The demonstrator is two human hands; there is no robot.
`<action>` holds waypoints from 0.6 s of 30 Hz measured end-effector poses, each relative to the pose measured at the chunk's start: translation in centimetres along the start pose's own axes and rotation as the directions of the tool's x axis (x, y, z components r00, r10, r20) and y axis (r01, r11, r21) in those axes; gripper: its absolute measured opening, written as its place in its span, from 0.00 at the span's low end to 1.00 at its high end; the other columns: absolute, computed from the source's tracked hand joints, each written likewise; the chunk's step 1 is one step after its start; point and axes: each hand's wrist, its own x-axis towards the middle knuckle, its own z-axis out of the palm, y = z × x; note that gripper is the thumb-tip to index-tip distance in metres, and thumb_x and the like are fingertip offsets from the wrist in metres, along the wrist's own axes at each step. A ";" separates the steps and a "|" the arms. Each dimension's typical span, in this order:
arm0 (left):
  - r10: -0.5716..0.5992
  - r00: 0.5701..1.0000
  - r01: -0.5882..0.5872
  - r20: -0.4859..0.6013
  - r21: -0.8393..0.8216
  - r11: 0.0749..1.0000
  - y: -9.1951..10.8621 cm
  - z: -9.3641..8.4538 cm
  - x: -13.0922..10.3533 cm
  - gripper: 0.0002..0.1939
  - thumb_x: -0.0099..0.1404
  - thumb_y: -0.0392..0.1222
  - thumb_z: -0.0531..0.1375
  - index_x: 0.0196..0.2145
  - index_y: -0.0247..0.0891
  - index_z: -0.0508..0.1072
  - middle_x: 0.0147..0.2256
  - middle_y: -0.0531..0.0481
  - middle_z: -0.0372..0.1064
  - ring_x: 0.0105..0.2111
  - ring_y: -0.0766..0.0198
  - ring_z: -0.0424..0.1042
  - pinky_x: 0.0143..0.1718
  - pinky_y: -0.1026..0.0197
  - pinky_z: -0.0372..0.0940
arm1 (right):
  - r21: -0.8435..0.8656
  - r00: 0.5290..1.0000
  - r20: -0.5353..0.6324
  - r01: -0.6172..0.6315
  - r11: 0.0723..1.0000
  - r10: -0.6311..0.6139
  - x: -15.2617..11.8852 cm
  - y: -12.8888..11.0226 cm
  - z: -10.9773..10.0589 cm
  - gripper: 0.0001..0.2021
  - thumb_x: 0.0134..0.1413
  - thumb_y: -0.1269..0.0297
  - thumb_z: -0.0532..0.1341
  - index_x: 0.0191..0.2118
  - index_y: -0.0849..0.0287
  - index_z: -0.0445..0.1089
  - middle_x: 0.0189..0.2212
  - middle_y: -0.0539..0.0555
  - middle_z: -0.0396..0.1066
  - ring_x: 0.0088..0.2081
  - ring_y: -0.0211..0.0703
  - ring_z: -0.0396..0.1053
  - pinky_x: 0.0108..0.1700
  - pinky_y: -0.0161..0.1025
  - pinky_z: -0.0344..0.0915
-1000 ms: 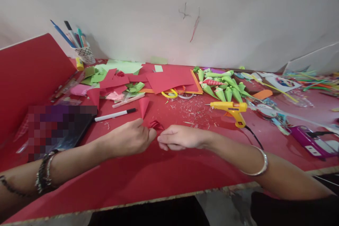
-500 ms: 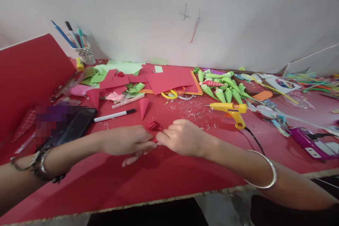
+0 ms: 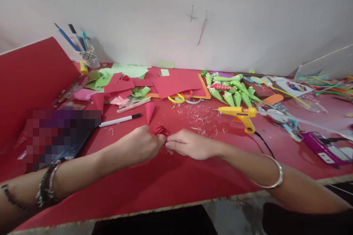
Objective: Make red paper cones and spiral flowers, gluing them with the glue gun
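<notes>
A curled piece of red paper shows between my two hands, over the red table near its front. My left hand is closed, its thumb and fingers pinching the paper's near side. My right hand meets it from the right with fingers pressed together at the same paper; its fingertips are partly hidden. Just beyond my left hand lies a red paper cone. A white marker with a black cap is to the cone's left.
A yellow glue gun with a black cord lies right of my hands, near plastic shreds. Green paper cones, red sheets and a pen cup stand further back. A purple power strip is at right.
My left hand has rolled from spread lower fingers into a closed grip. My right hand has turned, its fingers now straighter and pointing left. The red paper stays between them.
</notes>
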 end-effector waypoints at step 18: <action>-0.057 0.989 0.054 -0.140 -0.026 0.998 -2.4 1.1 -1.8 0.17 0.60 0.24 0.40 0.24 0.36 0.62 0.10 0.55 0.55 0.09 0.64 0.55 0.17 0.61 0.44 | -0.142 0.995 -0.062 -0.088 0.986 0.080 -1.0 0.8 -1.1 0.14 0.56 0.61 0.50 0.32 0.61 0.69 0.22 0.48 0.65 0.25 0.33 0.60 0.27 0.31 0.52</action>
